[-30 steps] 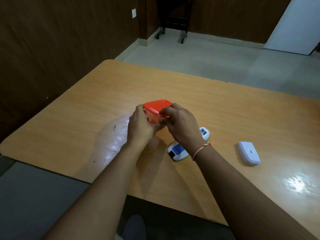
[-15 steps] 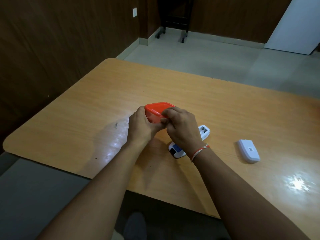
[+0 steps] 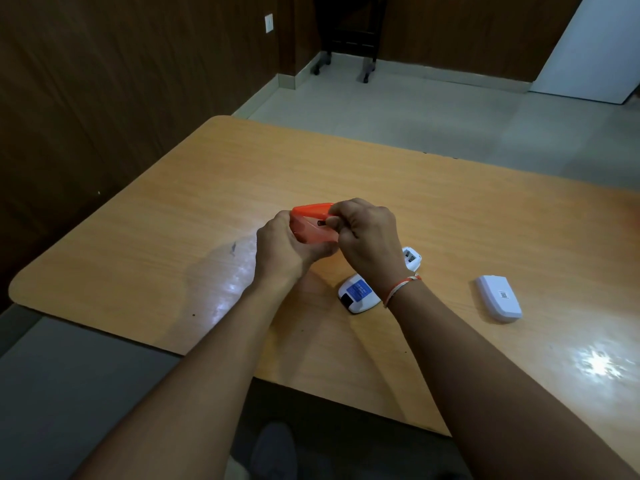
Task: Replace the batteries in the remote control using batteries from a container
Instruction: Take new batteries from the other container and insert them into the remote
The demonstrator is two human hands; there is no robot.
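Orange translucent container (image 3: pixel 313 227), tilted, lid (image 3: pixel 311 209) lifting, dark item inside

- The place looks like a plain office or meeting room rather than a home.
- Dark wood-panelled walls (image 3: pixel 104 81) fill the left and top of the frame, with a pale skirting along their base.
- A light switch plate (image 3: pixel 268 23) sits on the panelling at upper left.
- The floor (image 3: pixel 433 109) is pale, glossy tile.
- A large laminate wood-grain table (image 3: pixel 346 174) with rounded corners fills the centre.
- A dark stand on castors (image 3: pixel 346 36) is at top centre.
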